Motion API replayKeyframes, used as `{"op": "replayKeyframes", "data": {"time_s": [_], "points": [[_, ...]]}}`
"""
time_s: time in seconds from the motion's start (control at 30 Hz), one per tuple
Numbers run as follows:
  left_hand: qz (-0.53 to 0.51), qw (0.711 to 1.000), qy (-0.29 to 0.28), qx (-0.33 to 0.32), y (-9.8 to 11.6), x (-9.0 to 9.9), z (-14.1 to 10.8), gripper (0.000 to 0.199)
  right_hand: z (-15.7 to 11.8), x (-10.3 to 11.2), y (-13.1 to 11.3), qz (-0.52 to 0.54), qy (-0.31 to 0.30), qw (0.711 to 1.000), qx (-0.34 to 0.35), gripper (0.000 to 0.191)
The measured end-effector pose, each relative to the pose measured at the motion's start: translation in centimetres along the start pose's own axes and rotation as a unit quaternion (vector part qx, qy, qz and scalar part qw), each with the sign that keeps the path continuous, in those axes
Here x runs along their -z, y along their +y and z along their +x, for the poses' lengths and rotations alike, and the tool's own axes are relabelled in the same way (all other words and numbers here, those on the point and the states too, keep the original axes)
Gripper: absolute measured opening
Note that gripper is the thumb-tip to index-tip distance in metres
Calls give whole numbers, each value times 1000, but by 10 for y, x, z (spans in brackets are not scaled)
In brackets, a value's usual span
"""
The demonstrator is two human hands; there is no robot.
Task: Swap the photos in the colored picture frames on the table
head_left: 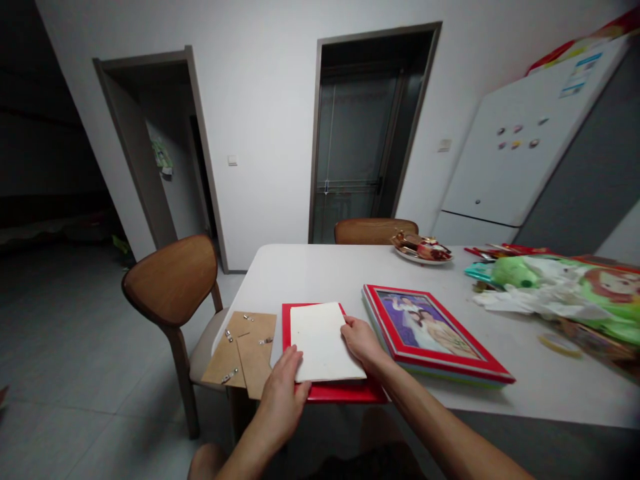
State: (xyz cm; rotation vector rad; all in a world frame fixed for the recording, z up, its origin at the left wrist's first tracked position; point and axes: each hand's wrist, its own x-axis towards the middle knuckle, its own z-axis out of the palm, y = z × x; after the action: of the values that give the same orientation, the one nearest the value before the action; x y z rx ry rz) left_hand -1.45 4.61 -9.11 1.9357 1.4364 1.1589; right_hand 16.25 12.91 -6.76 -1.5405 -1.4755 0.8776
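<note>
A white rectangular sheet (pixel 325 343) lies over a red picture frame (pixel 345 393) at the table's near edge, and the frame's red border shows around it. My left hand (pixel 283 390) grips the lower left edge of the sheet, thumb low near the red border. At the sheet's right edge, my right hand (pixel 363 341) pinches it between thumb and fingers. Left of the frame lie brown backing boards (pixel 257 360) with small metal clips. To the right, a stack of picture frames (pixel 435 333) has a red one with a photo of people on top.
A plate of food or ornaments (pixel 423 250) stands at the table's far side. Green plastic packaging (pixel 540 277) and a roll of tape (pixel 560 345) are at the right. Wooden chairs stand left (pixel 173 280) and behind the white table (pixel 310 270).
</note>
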Motion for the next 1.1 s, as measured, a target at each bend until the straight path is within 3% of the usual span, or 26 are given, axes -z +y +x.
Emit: {"op": "replayKeyframes", "data": {"time_s": [0.4,0.6,0.7,0.83,1.0,1.1], "points": [[12,1000,-25,-11,-1,4,0,39,6,-1,0,-42,-11,999,8,42],[36,998,-42,-37,-1,6,0,32,5,4,-4,-111,-1,993,29,33],[50,996,-47,-57,-3,6,0,27,1,6,-6,-228,15,973,36,29],[71,993,-62,-71,0,5,2,25,-7,1,-4,-411,32,910,45,32],[76,992,-75,-60,7,9,-1,25,-11,-2,0,-433,43,895,94,31],[81,993,-75,-42,1,30,-7,35,-13,-5,-1,-395,32,907,141,33]]}}
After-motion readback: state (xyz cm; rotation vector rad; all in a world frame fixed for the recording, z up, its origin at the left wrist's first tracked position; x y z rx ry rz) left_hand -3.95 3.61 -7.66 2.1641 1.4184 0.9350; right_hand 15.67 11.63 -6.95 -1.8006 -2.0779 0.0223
